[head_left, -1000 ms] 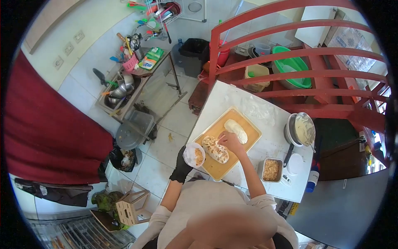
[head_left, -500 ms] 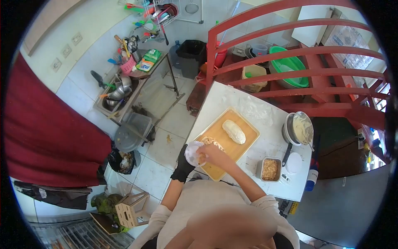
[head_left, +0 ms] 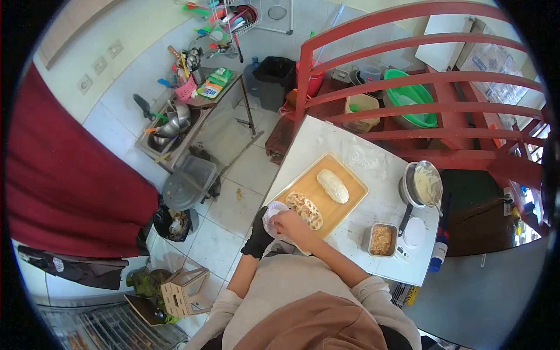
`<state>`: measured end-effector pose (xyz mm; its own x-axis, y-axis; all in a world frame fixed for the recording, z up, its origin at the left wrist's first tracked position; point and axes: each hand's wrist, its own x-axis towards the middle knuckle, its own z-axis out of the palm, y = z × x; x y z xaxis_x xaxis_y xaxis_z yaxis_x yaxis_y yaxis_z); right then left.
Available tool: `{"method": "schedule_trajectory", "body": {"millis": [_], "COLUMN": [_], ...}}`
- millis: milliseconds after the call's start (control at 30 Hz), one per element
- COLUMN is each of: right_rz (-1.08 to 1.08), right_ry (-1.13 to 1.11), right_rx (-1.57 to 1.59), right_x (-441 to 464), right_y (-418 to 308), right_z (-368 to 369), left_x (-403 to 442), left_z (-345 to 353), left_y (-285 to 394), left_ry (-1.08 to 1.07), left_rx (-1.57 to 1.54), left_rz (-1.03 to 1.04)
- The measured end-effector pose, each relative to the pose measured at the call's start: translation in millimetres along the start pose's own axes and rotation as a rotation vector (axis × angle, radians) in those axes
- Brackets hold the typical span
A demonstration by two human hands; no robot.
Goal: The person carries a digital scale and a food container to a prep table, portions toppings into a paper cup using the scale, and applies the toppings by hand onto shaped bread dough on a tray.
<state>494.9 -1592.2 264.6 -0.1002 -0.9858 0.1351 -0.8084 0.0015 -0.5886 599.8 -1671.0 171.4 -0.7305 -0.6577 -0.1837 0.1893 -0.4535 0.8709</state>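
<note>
My left hand (head_left: 257, 234), in a black glove, grips a fluted white paper cup (head_left: 272, 210) at the table's near left edge. Over the cup is my bare right hand (head_left: 289, 224), its fingers pinched together at the opening; whatever they hold is hidden. Beside my hands, a wooden tray (head_left: 357, 197) carries two pieces. One is a smooth loaf coated in white cream (head_left: 333, 186). Nearer to my right hand lies a loaf-shaped piece with a pale and brown patterned top (head_left: 304, 210).
On the right of the white table (head_left: 309, 135) stand a metal tin of brown crumbs (head_left: 382, 240), a white round lid (head_left: 415, 232) and a bowl of pale cream (head_left: 427, 184). A red railing (head_left: 402, 112) borders the far side. A sink (head_left: 160, 140) is at the left.
My right hand has drawn in over the paper cup, its fingers closer together. More of the patterned loaf shows now. The view has shifted slightly.
</note>
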Motion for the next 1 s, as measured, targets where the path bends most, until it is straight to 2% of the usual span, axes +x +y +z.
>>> {"method": "schedule_trajectory", "body": {"millis": [67,100,167,300,367,400,467,500,567,600,667,700,767,867,1000], "right_rz": [0.017,0.013,0.077,0.157,0.063,0.06,-0.155,-0.159,-0.047,-0.05,-0.066,-0.066,-0.067,-0.055,0.058], "right_ry": [-0.097,-0.103,0.056,0.034,0.018,0.017,0.014,0.011,-0.116,-0.116,-0.106,-0.108,-0.151,-0.032,-0.07], "right_rx": [0.377,0.375,0.57,0.486,0.233,0.232,-0.016,-0.015,0.119,0.118,0.162,0.163,0.093,0.002,0.121], "right_x": [5,8,16,44,58,63,74,77,82,83,82,82,84,78,76], "right_y": [10,14,22,63,78,89,109,115,127,131,135,136,136,134,131], "right_z": [-15,-24,-45,-59,-54,-46,-29,-22,-13,-10,-7,-8,-11,-11,-17], "left_x": [-7,-12,-18,-15,-15,-14,-8,-6,-3,-9,-25,-25,-22,-16,-13], "left_z": [4,8,13,-8,-11,-16,-27,-31,-38,-31,-21,-23,-29,-33,-35], "left_y": [10,19,31,19,18,10,-6,-10,-14,0,25,21,11,3,-4], "left_ry": [-0.084,-0.078,0.001,-0.1,-0.093,-0.092,-0.054,-0.05,-0.008,-0.007,-0.045,-0.044,-0.022,-0.047,-0.033], "left_rx": [0.318,0.316,0.153,0.14,-0.103,-0.103,-0.157,-0.158,-0.684,-0.683,0.336,0.336,-0.226,-0.3,-0.441], "left_rz": [0.233,0.236,0.154,0.055,0.002,0.005,-0.025,-0.022,-0.194,-0.191,0.223,0.222,0.053,0.047,-0.019]}}
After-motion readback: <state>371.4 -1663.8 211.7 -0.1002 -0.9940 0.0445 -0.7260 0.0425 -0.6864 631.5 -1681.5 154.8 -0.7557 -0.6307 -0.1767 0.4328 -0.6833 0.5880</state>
